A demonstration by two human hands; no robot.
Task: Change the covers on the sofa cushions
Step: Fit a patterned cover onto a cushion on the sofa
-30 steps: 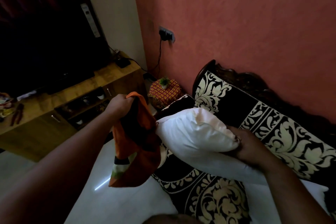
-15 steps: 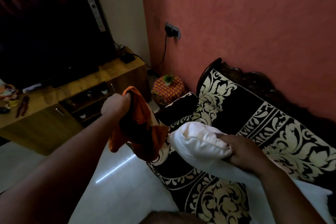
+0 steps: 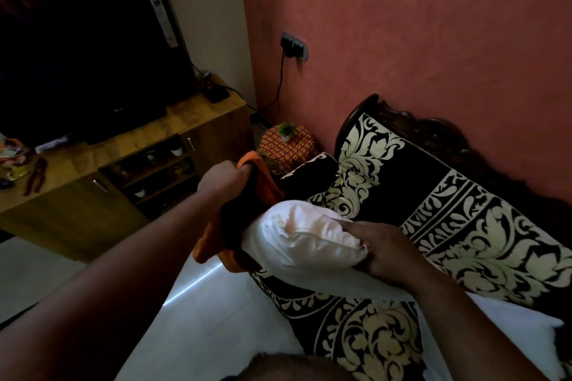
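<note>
Two hands work over the sofa (image 3: 464, 241). Nearest, the right hand (image 3: 383, 252) has its grip clamped on one end of the bare white cushion (image 3: 305, 241), held above the seat. Just beyond, the left hand (image 3: 227, 181) grips the bunched orange cover (image 3: 266, 185), its dark opening touching the cushion's far end. The step in hand looks like sheathing the cushion; next, the opening needs spreading wide while the right hand pushes the corner in. Farther off stands the wooden TV cabinet (image 3: 77, 204).
</note>
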